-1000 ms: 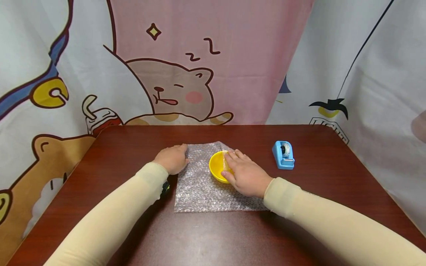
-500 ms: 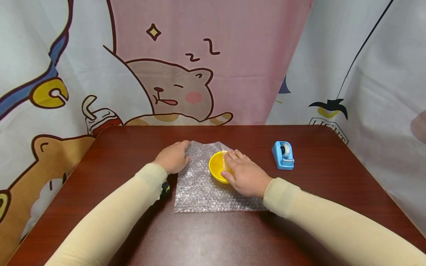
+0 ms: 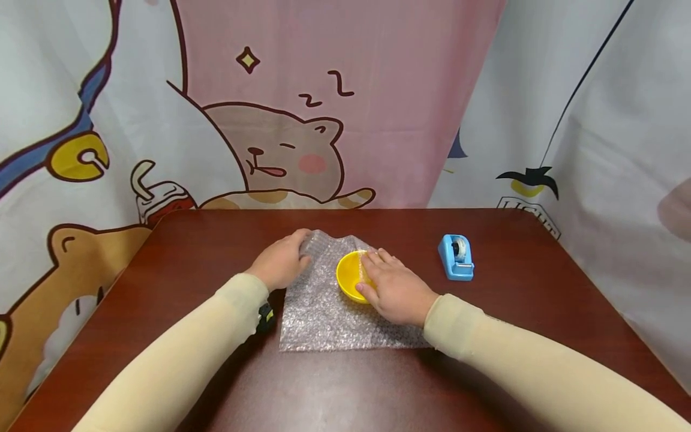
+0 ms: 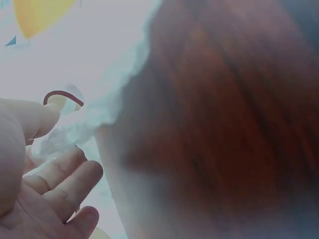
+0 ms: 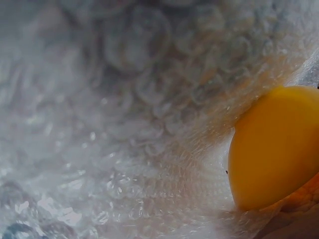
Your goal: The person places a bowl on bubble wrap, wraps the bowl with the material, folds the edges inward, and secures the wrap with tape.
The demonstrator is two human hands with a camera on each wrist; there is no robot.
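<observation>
"Where is the yellow bowl (image 3: 347, 277)?"

"On the bubble wrap (image 3: 318, 315), in from the sheet's left edge, around the middle of the table (image 3: 335, 387). With wrap beneath it, there's material on every side to bring up."

"Why is the right hand (image 3: 400, 292) lying so flat?"

"Its fingers are straight, gripping nothing; they press folded-over wrap onto the bowl's right side. I'd guess that stops the fold springing back and the bowl sliding."

"And the left hand (image 3: 279, 262)?"

"A narrow pinch: thumb and fingers have the sheet's far left corner, raised off the table. Holding it there probably gives the most control over the loose side."

"The tape dispenser (image 3: 459, 275)?"

"Toward the table's far right corner, touched by neither hand; likely out of the way yet reachable."
</observation>
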